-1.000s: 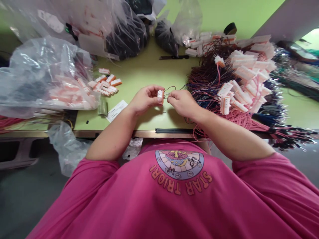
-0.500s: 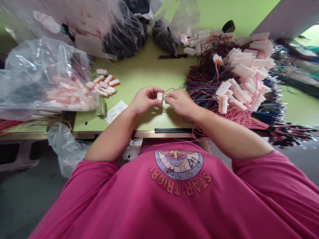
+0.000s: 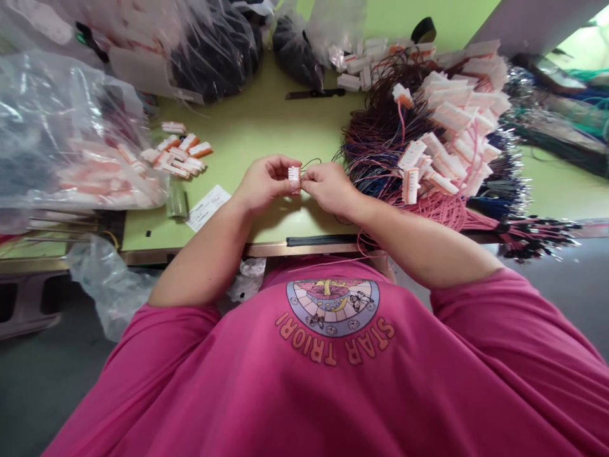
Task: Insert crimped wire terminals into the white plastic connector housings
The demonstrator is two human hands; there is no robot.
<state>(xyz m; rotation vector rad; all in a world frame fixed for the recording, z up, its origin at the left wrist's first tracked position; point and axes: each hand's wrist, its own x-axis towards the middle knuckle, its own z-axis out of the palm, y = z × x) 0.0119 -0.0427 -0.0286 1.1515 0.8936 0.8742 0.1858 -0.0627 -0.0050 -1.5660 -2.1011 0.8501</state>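
Note:
My left hand [image 3: 267, 184] pinches a small white connector housing [image 3: 294, 179] with a bit of orange on it, held just above the table. Right beside the housing, my right hand [image 3: 328, 185] is closed, fingertips pressed together on a thin dark wire [image 3: 311, 161] that loops out behind them. The wire's end is hidden by my fingers, so I cannot tell whether it sits inside the housing. Farther left lies a small heap of similar white and orange connector housings [image 3: 181, 154].
A big bundle of wires [image 3: 375, 133] with white connectors [image 3: 445, 162] covers the right side. Clear plastic bags [image 3: 85, 127] stand at left and back. A paper label [image 3: 208, 207], a black-handled cutter [image 3: 314, 94] and black strips [image 3: 323, 240] lie on the table [image 3: 238, 130].
The whole view has shifted, so the scene sits farther left and slightly higher. My right fingertips have come closer to the connector housing and now meet its side.

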